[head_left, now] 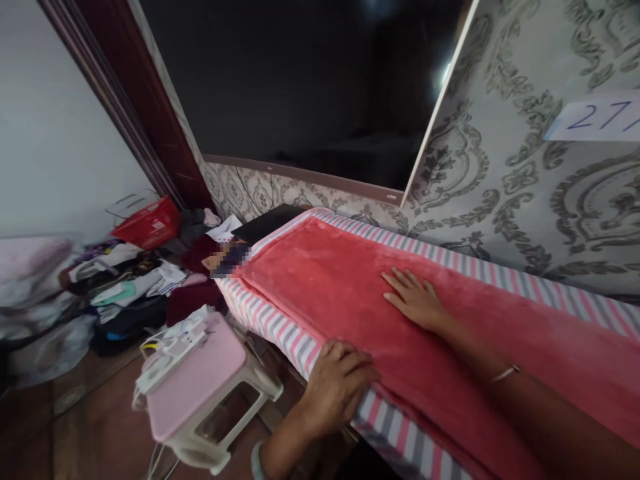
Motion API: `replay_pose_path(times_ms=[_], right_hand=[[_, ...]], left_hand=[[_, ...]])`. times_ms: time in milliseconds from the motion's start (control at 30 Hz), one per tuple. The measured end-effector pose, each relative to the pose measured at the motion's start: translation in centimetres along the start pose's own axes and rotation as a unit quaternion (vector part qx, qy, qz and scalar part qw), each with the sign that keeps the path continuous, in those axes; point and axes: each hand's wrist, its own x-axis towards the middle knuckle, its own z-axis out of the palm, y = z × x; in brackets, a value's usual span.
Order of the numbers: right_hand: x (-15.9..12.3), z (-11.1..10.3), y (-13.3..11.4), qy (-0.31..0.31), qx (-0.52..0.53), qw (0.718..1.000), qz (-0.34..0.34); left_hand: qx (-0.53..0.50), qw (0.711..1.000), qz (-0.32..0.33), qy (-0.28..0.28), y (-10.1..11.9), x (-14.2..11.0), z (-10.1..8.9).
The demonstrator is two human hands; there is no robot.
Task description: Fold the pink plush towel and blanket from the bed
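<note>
A red plush blanket (310, 280), folded into a long strip, lies on a long surface covered by a striped pink, grey and white cloth (400, 427). On top of the blanket my right hand (413, 300) rests flat, its fingers spread and nothing held. My left hand (337, 383) is at the blanket's near edge, fingers bent together over the border. Its thumb and the underside of its grip are hidden.
A pink and white stool (200, 380) bearing a power strip (173, 353) stands at the near left. Piled clothes (130, 293) and a red bag (150, 223) lie beyond. Behind the blanket, a large black screen (310, 87) is on the patterned wall (500, 160).
</note>
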Motion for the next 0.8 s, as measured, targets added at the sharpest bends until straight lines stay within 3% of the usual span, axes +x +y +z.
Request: replay_pose_path(times_ms=[167, 333, 433, 500, 567, 667, 800], right_hand=[[-4.8, 0.5, -1.7, 0.106, -0.004, 0.992, -0.075], [-9.2, 3.9, -2.6, 0.105, -0.023, 0.991, -0.086], [-9.6, 4.5, -2.8, 0.102, -0.028, 0.991, -0.082], [-9.4, 4.3, -2.9, 0.099, -0.023, 0.992, -0.077], [-9.3, 4.0, -2.9, 0.099, -0.017, 0.992, -0.077], [-9.3, 4.0, -3.0, 0.099, -0.011, 0.992, -0.075], [-9.4, 4.1, -3.0, 0.099, 0.000, 0.992, -0.074]], left_hand=[[-0.011, 1.000, -0.017, 0.001, -0.1, -0.6, 0.5], [-0.074, 0.995, -0.047, 0.037, 0.1, -0.8, 0.4], [-0.085, 0.988, -0.101, 0.079, -1.9, 0.0, -1.2], [-0.006, 0.982, -0.160, 0.097, -4.3, 1.1, -3.2], [0.103, 0.963, -0.236, 0.078, -7.2, 2.3, -5.6], [0.234, 0.910, -0.341, -0.001, -10.8, 3.4, -8.5], [0.306, 0.851, -0.418, -0.092, -13.5, 2.5, -9.6]])
